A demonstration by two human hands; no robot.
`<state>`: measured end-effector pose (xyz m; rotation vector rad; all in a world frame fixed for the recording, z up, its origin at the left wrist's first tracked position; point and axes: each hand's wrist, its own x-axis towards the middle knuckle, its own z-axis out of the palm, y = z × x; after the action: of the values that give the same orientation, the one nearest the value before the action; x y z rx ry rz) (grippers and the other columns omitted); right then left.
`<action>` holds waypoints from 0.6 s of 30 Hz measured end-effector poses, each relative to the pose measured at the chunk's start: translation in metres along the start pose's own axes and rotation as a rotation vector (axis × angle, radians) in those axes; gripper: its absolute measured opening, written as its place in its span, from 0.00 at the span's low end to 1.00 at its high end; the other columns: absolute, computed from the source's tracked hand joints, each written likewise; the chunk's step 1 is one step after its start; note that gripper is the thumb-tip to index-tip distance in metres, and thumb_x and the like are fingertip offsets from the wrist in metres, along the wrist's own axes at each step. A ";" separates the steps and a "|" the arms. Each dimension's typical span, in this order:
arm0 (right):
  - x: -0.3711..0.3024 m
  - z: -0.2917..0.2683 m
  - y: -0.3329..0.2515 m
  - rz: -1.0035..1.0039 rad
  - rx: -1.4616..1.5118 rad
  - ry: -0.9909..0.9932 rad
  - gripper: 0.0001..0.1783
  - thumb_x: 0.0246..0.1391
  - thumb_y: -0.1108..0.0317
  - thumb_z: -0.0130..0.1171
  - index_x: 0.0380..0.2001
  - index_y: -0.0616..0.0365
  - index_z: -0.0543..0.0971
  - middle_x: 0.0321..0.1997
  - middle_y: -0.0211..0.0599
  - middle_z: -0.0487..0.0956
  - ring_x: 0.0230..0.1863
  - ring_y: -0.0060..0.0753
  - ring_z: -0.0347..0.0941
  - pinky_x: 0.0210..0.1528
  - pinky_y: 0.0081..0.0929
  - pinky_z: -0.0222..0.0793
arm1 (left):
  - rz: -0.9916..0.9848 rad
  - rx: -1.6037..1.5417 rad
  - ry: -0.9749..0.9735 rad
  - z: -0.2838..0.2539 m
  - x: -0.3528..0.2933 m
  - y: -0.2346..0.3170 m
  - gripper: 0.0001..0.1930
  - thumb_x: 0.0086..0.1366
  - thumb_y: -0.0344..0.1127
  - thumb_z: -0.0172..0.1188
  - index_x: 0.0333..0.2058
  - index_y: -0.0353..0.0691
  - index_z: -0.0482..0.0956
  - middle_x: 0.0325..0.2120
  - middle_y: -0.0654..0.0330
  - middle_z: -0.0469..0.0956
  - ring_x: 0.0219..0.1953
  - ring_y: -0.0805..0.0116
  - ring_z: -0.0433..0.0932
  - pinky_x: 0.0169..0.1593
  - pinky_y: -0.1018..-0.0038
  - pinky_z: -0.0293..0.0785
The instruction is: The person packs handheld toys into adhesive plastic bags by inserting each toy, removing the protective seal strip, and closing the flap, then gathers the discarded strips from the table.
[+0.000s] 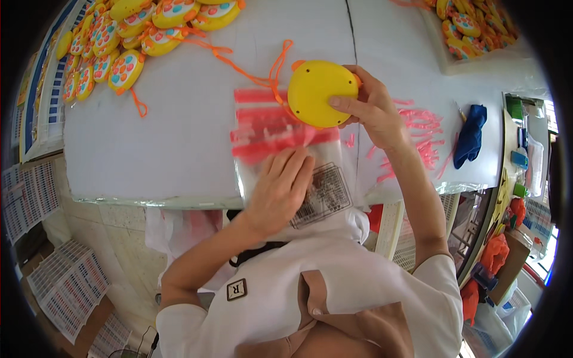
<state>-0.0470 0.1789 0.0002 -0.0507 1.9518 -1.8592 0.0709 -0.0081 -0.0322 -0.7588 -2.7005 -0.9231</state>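
My right hand [377, 110] grips a yellow plastic toy [322, 89], its thumb across the flat back, where small screw holes show. An orange cord loop [276, 74] hangs from the toy's left side and lies on the table. Just below the toy is a stack of clear plastic bags [246, 173] with red-pink top strips and a printed black label panel. My left hand [280, 188] lies on the top bag, fingers stretched out toward its red strip; the thumb is mostly hidden. The bag's upper edge is blurred and slightly lifted near the fingertips.
Several similar yellow toys [125, 71] with coloured dots are piled at the far left; more fill a clear bag [477, 59] at the far right. Torn pink strips [422, 140] and a dark blue cloth [470, 137] lie on the right. A shelf [507, 155] stands beyond the table's right edge.
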 end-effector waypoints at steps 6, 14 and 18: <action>-0.033 0.001 0.007 -0.005 0.008 0.087 0.30 0.48 0.66 0.66 0.51 0.69 0.67 0.41 0.40 0.76 0.38 0.27 0.76 0.30 0.20 0.77 | 0.231 -0.192 -0.065 0.003 0.012 -0.035 0.10 0.47 0.26 0.56 0.31 0.31 0.74 0.41 0.53 0.71 0.45 0.56 0.70 0.49 0.66 0.69; -0.066 0.007 0.008 -0.020 -0.107 0.041 0.27 0.50 0.69 0.65 0.50 0.68 0.67 0.39 0.38 0.76 0.37 0.24 0.75 0.31 0.20 0.75 | 0.065 -0.135 -0.054 0.008 0.001 -0.011 0.17 0.47 0.24 0.57 0.39 0.28 0.74 0.36 0.53 0.70 0.39 0.57 0.70 0.44 0.66 0.70; -0.074 0.006 0.007 0.000 -0.068 0.085 0.26 0.50 0.67 0.64 0.49 0.68 0.67 0.39 0.39 0.76 0.37 0.24 0.75 0.32 0.21 0.74 | 0.056 0.030 0.053 0.011 -0.001 -0.009 0.18 0.47 0.25 0.58 0.40 0.27 0.73 0.34 0.53 0.70 0.35 0.59 0.70 0.39 0.69 0.70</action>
<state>0.0242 0.1975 0.0147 0.0077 2.0723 -1.8230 0.0664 -0.0080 -0.0461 -0.7881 -2.6276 -0.8753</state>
